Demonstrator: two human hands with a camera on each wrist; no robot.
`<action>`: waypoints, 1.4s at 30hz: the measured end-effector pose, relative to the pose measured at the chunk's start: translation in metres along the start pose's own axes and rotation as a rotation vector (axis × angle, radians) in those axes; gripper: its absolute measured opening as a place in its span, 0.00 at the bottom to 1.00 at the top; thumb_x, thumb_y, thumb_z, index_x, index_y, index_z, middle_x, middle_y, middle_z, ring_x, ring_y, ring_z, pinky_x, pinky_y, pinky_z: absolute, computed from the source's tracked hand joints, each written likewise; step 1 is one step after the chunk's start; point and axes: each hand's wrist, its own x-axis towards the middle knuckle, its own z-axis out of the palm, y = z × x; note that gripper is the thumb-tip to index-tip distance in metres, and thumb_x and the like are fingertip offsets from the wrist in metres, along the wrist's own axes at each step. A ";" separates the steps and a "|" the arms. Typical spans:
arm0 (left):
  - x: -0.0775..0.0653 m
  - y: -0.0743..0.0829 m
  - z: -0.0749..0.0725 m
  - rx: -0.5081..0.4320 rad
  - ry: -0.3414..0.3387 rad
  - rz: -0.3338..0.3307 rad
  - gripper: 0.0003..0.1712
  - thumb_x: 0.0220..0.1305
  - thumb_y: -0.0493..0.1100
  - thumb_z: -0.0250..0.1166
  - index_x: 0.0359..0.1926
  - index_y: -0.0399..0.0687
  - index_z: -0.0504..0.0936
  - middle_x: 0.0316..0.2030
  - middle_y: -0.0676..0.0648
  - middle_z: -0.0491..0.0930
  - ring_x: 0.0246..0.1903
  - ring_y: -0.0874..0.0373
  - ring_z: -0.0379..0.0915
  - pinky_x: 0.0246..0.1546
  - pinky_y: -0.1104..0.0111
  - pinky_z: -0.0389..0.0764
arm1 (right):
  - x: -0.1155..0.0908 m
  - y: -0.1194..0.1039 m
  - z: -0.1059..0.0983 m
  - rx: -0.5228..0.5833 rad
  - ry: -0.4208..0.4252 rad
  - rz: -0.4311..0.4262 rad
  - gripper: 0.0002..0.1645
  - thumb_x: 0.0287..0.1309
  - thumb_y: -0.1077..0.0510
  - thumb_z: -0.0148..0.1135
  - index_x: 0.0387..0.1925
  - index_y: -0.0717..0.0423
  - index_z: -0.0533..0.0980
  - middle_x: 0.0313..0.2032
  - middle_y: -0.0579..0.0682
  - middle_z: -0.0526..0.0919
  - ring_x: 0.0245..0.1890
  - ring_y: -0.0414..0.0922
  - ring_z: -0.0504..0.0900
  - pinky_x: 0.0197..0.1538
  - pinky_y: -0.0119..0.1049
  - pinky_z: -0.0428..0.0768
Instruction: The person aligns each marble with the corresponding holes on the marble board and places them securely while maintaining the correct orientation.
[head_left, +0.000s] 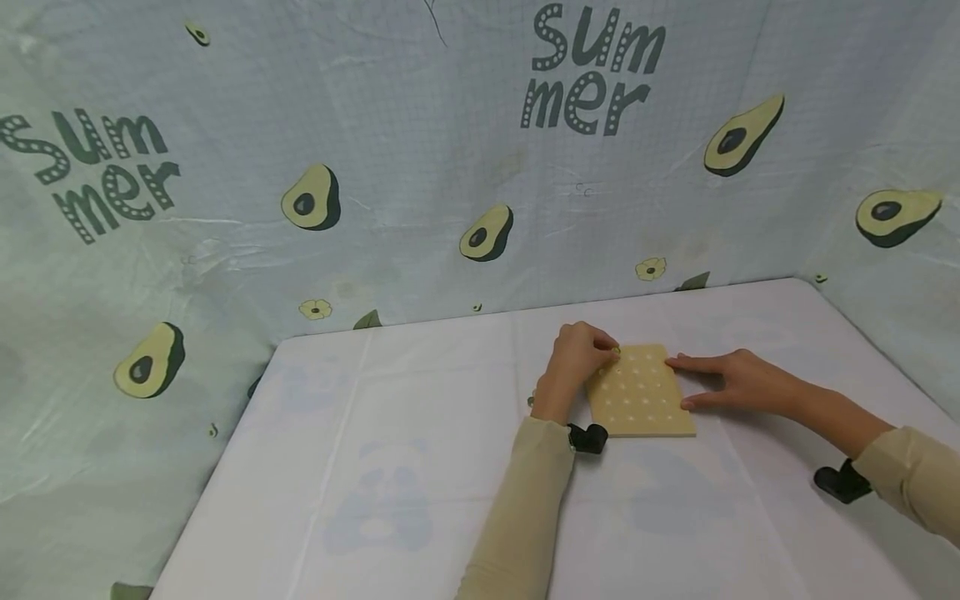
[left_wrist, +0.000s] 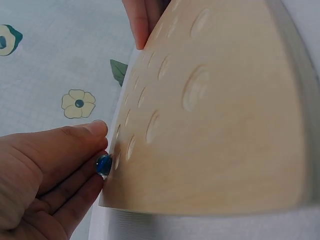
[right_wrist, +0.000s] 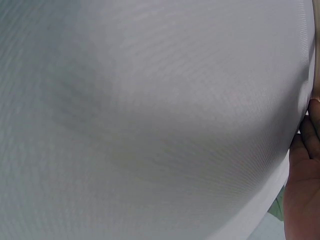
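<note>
A square, light wooden board (head_left: 645, 392) with rows of round hollows lies on the white-covered table. At its far left corner my left hand (head_left: 576, 367) pinches a small blue glass marble (left_wrist: 104, 164) between thumb and fingers. In the left wrist view the marble is right beside a hollow near the board's edge; whether it touches the wood I cannot tell. My right hand (head_left: 738, 382) rests at the board's right edge, thumb and fingers extended and touching it. The right wrist view shows only part of that hand (right_wrist: 305, 185) and a sliver of the board.
The white table cover (head_left: 420, 417) spreads to the left and in front of the board. Behind the table hangs a pale curtain (head_left: 405, 125) printed with avocados and lettering. A small dark greenish spot (head_left: 531, 401) shows beside my left wrist; its kind is unclear.
</note>
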 end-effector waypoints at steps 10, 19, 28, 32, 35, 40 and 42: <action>0.000 0.002 0.005 0.037 0.013 -0.035 0.07 0.61 0.46 0.75 0.41 0.55 0.93 0.38 0.58 0.87 0.47 0.61 0.77 0.43 0.74 0.79 | -0.001 0.003 0.001 0.007 0.018 -0.022 0.47 0.53 0.29 0.70 0.68 0.49 0.75 0.63 0.59 0.78 0.41 0.41 0.79 0.49 0.50 0.82; 0.001 0.003 0.003 0.049 0.018 -0.029 0.09 0.59 0.47 0.76 0.42 0.56 0.93 0.37 0.59 0.87 0.50 0.60 0.76 0.45 0.74 0.79 | 0.000 0.003 -0.001 0.012 0.012 -0.015 0.47 0.53 0.29 0.70 0.68 0.50 0.75 0.64 0.60 0.77 0.54 0.55 0.82 0.53 0.57 0.81; 0.001 -0.001 -0.018 0.143 -0.121 0.089 0.12 0.63 0.47 0.74 0.48 0.56 0.92 0.42 0.58 0.88 0.47 0.64 0.76 0.41 0.76 0.78 | -0.001 0.002 -0.001 0.027 -0.001 -0.010 0.48 0.53 0.29 0.70 0.69 0.49 0.74 0.64 0.60 0.76 0.58 0.60 0.80 0.54 0.59 0.80; 0.002 -0.004 -0.045 0.246 -0.171 0.192 0.15 0.65 0.48 0.71 0.52 0.54 0.90 0.50 0.54 0.87 0.52 0.61 0.79 0.47 0.74 0.79 | -0.001 0.003 0.002 0.027 -0.001 -0.009 0.48 0.53 0.28 0.70 0.69 0.49 0.74 0.65 0.60 0.76 0.60 0.62 0.79 0.56 0.60 0.79; -0.001 -0.010 -0.067 0.269 -0.205 0.238 0.16 0.66 0.46 0.70 0.53 0.52 0.89 0.50 0.53 0.87 0.52 0.60 0.81 0.49 0.74 0.80 | -0.001 0.003 0.003 0.028 0.004 -0.020 0.48 0.53 0.29 0.70 0.69 0.50 0.74 0.65 0.60 0.76 0.61 0.62 0.78 0.56 0.60 0.79; -0.013 -0.029 -0.096 0.231 -0.275 0.284 0.15 0.66 0.44 0.71 0.52 0.47 0.89 0.49 0.50 0.88 0.48 0.60 0.82 0.47 0.73 0.81 | -0.001 0.000 0.001 0.031 0.011 -0.017 0.48 0.53 0.29 0.70 0.69 0.50 0.74 0.65 0.60 0.76 0.61 0.63 0.78 0.56 0.61 0.78; -0.019 -0.038 -0.104 0.239 -0.297 0.304 0.15 0.65 0.44 0.72 0.51 0.47 0.90 0.48 0.49 0.88 0.49 0.60 0.83 0.47 0.72 0.82 | -0.001 -0.001 0.000 0.036 0.010 -0.008 0.48 0.53 0.29 0.71 0.69 0.50 0.74 0.65 0.60 0.76 0.62 0.63 0.77 0.57 0.61 0.78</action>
